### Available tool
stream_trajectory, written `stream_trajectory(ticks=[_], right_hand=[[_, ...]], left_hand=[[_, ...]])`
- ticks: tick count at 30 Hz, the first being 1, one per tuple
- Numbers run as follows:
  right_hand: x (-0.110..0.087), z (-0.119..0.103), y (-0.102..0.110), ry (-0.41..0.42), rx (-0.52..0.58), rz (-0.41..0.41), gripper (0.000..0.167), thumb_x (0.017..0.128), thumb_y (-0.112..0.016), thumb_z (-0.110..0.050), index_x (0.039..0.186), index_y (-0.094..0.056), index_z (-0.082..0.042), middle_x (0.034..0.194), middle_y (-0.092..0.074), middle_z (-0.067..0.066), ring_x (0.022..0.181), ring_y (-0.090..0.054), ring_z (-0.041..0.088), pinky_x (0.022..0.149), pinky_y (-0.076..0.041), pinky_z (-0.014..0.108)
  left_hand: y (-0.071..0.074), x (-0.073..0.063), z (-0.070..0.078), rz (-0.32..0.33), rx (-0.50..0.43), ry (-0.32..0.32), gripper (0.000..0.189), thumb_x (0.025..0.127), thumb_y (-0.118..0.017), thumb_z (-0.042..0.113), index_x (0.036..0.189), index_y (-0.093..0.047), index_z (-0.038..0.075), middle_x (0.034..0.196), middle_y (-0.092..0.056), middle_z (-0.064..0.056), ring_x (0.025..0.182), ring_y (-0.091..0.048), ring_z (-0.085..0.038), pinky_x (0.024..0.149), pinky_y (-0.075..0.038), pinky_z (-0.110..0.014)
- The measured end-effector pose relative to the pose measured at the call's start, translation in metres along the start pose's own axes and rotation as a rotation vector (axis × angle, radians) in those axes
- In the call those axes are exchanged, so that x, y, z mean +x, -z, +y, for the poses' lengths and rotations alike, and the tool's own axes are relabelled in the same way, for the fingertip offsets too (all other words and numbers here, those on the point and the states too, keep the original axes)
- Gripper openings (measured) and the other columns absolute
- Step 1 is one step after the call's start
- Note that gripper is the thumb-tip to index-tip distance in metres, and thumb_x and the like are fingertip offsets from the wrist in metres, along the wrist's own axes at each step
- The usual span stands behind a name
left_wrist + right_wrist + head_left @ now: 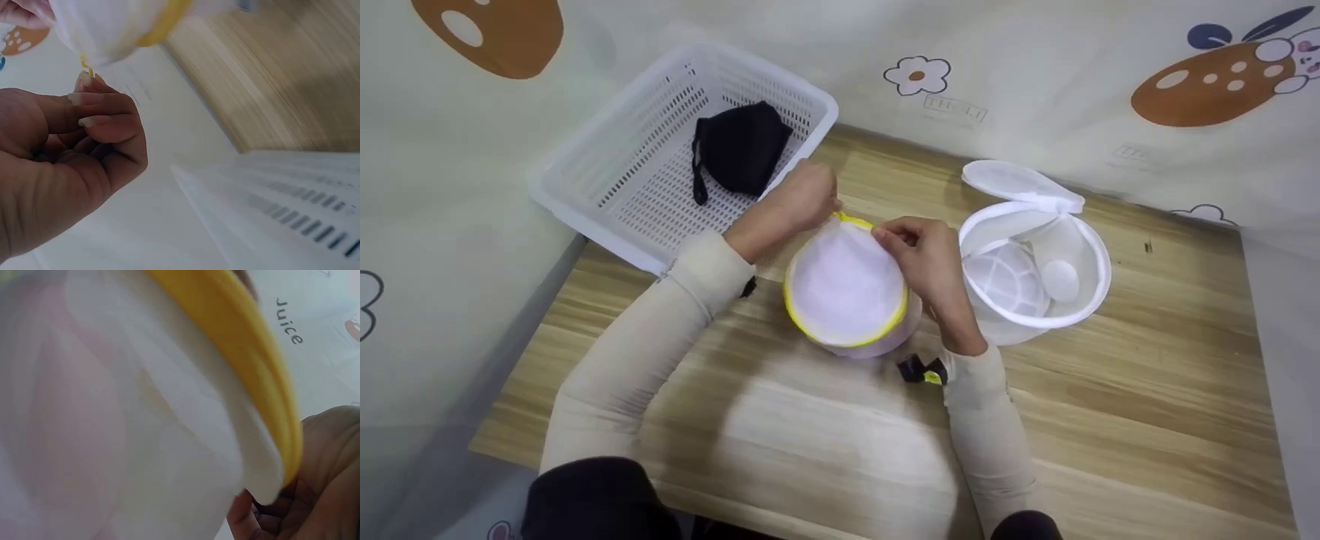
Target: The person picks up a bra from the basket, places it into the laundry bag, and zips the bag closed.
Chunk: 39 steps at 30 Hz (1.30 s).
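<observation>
The round mesh laundry bag [846, 289] is sitting on the desk [1110, 420], likely light and floppy. Left hand [802, 196] is pinching its yellow zipper pull [85, 63]; right hand [926, 255] is gripping the yellow rim [253, 360].

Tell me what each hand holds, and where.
Both hold the yellow-trimmed mesh bag at its far rim: the left hand pinches a small yellow tab, the right hand pinches the rim beside it.
</observation>
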State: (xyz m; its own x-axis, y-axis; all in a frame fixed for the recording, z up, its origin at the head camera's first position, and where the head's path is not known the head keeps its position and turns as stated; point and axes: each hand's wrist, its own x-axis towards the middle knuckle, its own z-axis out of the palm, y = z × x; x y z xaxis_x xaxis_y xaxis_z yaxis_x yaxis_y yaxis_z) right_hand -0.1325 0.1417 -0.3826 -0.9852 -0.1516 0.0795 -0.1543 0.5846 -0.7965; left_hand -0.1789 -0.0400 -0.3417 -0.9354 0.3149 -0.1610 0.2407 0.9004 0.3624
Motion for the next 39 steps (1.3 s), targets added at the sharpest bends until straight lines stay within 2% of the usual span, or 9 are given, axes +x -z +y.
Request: stream_trajectory(ticks=[4,13,18,23,26,30,33,35,39], right_hand=[[0.001,-0.001,0.002,0.016,-0.006,0.01,0.017,0.089,-0.07,-0.021,0.09,-0.076,-0.006,0.076,-0.067,0.004,0.067,-0.057,0.014,0.059,-0.045,0.025],[0.002,0.001,-0.002,0.031,0.011,-0.08,0.021,0.089,-0.069,-0.027,0.102,-0.074,-0.012,0.072,-0.064,0.002,0.065,-0.054,0.013,0.057,-0.043,0.026],[0.004,0.004,-0.007,0.092,0.021,-0.052,0.021,0.09,-0.068,-0.029,0.097,-0.075,-0.011,0.073,-0.065,0.0,0.065,-0.054,0.011,0.058,-0.042,0.025],[0.006,0.007,-0.013,0.106,-0.001,-0.013,0.019,0.089,-0.07,-0.024,0.087,-0.076,-0.006,0.069,-0.064,0.001,0.062,-0.053,0.011,0.056,-0.042,0.023],[0.007,0.006,-0.011,0.105,-0.021,0.019,0.018,0.088,-0.071,-0.022,0.085,-0.076,-0.006,0.067,-0.063,0.001,0.06,-0.053,0.011,0.055,-0.041,0.023],[0.006,0.003,-0.008,0.103,-0.058,0.054,0.016,0.087,-0.072,-0.021,0.084,-0.076,-0.006,0.066,-0.063,0.001,0.06,-0.053,0.012,0.056,-0.041,0.025],[0.005,0.002,-0.009,0.105,-0.064,0.046,0.017,0.088,-0.071,-0.022,0.086,-0.076,-0.006,0.068,-0.064,0.002,0.061,-0.055,0.012,0.056,-0.042,0.026],[0.004,0.003,-0.01,0.101,-0.061,0.05,0.017,0.088,-0.071,-0.022,0.087,-0.076,-0.006,0.069,-0.065,0.002,0.061,-0.055,0.013,0.057,-0.042,0.026],[0.003,0.004,-0.012,0.06,-0.024,0.105,0.017,0.088,-0.071,-0.021,0.088,-0.075,-0.005,0.07,-0.064,0.003,0.063,-0.055,0.013,0.057,-0.043,0.026]], left_hand=[[0.001,0.001,-0.007,0.05,-0.006,0.01,0.019,0.089,-0.065,0.013,0.078,-0.072,-0.001,0.083,-0.069,-0.014,0.084,-0.06,-0.03,0.08,-0.049,-0.039],[0.004,0.0,0.001,0.022,-0.052,0.016,0.019,0.088,-0.065,0.012,0.076,-0.07,0.0,0.078,-0.066,-0.011,0.076,-0.054,-0.023,0.076,-0.048,-0.038],[0.002,0.002,0.013,0.007,0.071,-0.017,0.023,0.092,-0.063,0.02,0.079,-0.07,0.003,0.075,-0.063,-0.007,0.069,-0.05,-0.019,0.069,-0.046,-0.034],[-0.008,0.004,0.017,0.042,0.245,-0.084,0.021,0.093,-0.061,0.018,0.078,-0.065,0.004,0.063,-0.05,-0.002,0.061,-0.043,-0.014,0.056,-0.043,-0.029],[-0.011,0.006,0.016,0.096,0.227,-0.112,0.024,0.092,-0.062,0.014,0.07,-0.059,0.006,0.059,-0.039,0.001,0.06,-0.041,-0.014,0.055,-0.041,-0.028],[-0.011,0.006,0.012,0.143,0.124,-0.137,0.036,0.091,-0.061,0.007,0.059,-0.044,0.011,0.058,-0.033,0.003,0.059,-0.038,-0.015,0.053,-0.038,-0.027],[-0.011,0.003,0.009,0.167,0.093,-0.144,0.036,0.091,-0.057,0.003,0.059,-0.044,0.011,0.058,-0.033,0.003,0.057,-0.036,-0.015,0.051,-0.033,-0.026],[-0.013,0.001,0.009,0.182,0.083,-0.145,0.029,0.092,-0.056,0.003,0.063,-0.053,0.006,0.058,-0.04,0.0,0.058,-0.037,-0.015,0.051,-0.034,-0.026],[-0.016,0.0,0.017,0.19,0.026,-0.125,0.012,0.095,-0.055,0.005,0.089,-0.062,-0.004,0.076,-0.061,-0.011,0.067,-0.052,-0.019,0.059,-0.046,-0.03]])
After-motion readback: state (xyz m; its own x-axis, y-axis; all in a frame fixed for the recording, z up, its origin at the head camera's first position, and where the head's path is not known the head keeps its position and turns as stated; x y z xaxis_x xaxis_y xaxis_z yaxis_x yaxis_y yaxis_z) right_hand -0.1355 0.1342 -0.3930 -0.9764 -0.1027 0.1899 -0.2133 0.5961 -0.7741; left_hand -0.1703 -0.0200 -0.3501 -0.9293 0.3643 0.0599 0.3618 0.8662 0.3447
